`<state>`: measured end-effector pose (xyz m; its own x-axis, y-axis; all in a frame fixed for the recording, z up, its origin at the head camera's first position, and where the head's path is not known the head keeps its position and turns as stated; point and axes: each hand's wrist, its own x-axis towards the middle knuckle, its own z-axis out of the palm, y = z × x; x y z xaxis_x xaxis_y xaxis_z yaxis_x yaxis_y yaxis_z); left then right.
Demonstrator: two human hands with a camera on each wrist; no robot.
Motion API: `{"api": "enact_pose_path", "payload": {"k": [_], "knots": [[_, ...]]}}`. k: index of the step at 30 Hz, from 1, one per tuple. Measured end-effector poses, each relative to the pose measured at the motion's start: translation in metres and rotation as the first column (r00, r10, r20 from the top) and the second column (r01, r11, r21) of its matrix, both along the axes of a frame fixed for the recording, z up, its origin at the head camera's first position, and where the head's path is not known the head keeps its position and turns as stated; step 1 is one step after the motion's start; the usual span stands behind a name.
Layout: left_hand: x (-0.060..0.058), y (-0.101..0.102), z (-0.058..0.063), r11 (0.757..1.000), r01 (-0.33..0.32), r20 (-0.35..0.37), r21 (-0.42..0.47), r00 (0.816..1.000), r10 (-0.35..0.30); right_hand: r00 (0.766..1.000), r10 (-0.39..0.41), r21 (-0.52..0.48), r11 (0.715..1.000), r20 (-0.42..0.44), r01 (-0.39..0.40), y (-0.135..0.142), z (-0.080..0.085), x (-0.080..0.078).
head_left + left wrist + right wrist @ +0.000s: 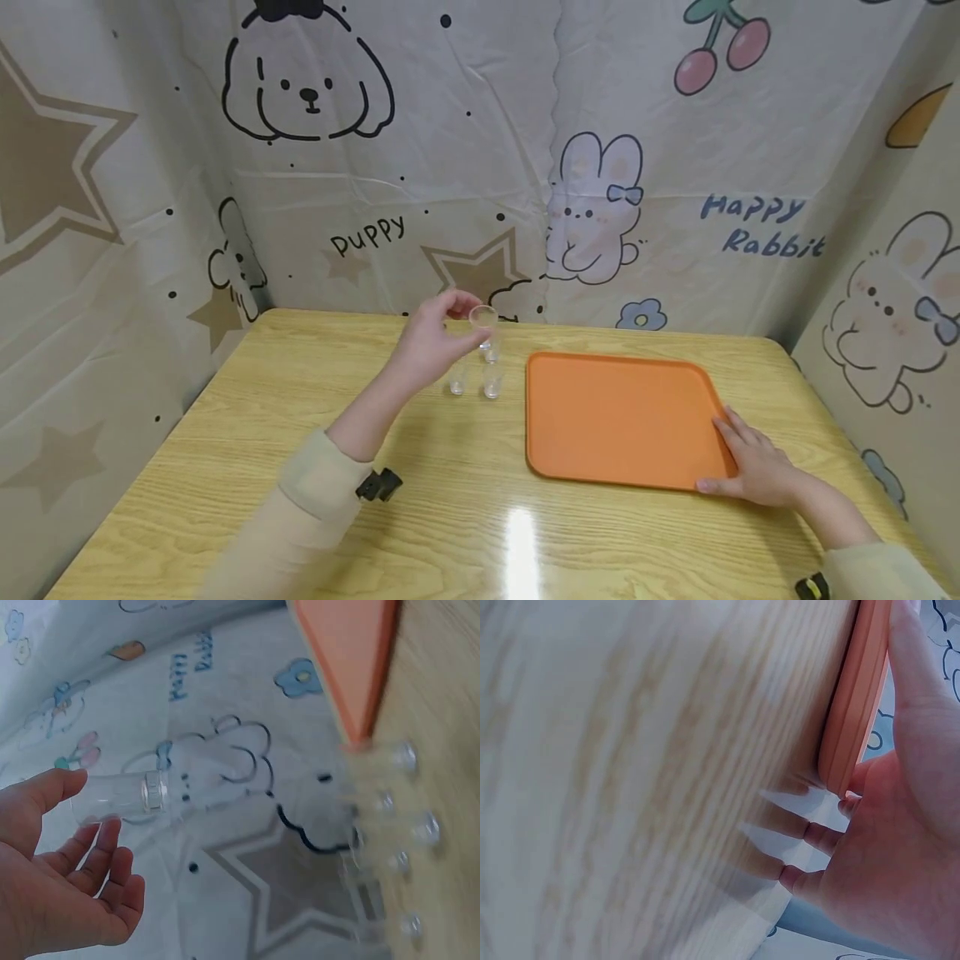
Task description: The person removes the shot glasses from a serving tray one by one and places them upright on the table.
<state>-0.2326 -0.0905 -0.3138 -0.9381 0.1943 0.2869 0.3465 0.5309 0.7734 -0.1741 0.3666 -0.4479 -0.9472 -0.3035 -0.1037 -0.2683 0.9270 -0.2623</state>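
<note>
My left hand (441, 337) is raised above the back middle of the table and pinches a small clear cup (120, 796) between thumb and fingers near its rim. In the left wrist view the cup is well apart from the table. Below and around the hand stand several more clear cups (491, 385), close together on the wood; the hand partly hides them in the head view. At the right, my right hand (761, 467) rests at the near right corner of an orange tray (622, 421), thumb along its front edge and fingers against its right side.
The tray lies flat on the light wooden table (442, 517), just right of the cups. A printed cloth (465, 150) with cartoon figures hangs behind the table and at both sides.
</note>
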Motion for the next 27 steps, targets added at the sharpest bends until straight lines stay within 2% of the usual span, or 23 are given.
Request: {"api": "enact_pose_path", "payload": {"k": [5, 8, 12, 19, 23, 27], "knots": [[-0.004, -0.03, -0.017, 0.998, -0.054, -0.008, -0.022, 0.999, 0.053, 1.0, 0.001, 0.005, 1.0, 0.002, -0.001, 0.0, 0.0, 0.0], [-0.008, -0.046, -0.032, 0.993, -0.101, 0.011, -0.057, 0.995, 0.102, 1.0, 0.003, 0.007, 1.0, -0.003, -0.003, -0.001, 0.0, 0.0], [-0.014, -0.064, -0.056, 0.988, -0.131, 0.047, -0.08, 0.99, 0.135, 1.0, 0.003, 0.01, 1.0, -0.005, -0.003, -0.002, 0.001, 0.001], [-0.027, -0.081, -0.089, 0.986, -0.13, 0.153, -0.101, 0.978, 0.145, 1.0, -0.001, 0.011, 1.0, 0.0, 0.001, -0.001, 0.001, 0.0], [-0.03, -0.081, -0.098, 0.99, -0.097, 0.224, -0.102, 0.967, 0.118, 1.0, -0.002, 0.009, 1.0, 0.004, 0.002, 0.0, 0.001, 0.0], [-0.032, -0.079, -0.104, 0.992, -0.073, 0.259, -0.106, 0.961, 0.098, 1.0, -0.004, 0.01, 1.0, 0.008, 0.004, 0.0, 0.001, 0.0]]}}
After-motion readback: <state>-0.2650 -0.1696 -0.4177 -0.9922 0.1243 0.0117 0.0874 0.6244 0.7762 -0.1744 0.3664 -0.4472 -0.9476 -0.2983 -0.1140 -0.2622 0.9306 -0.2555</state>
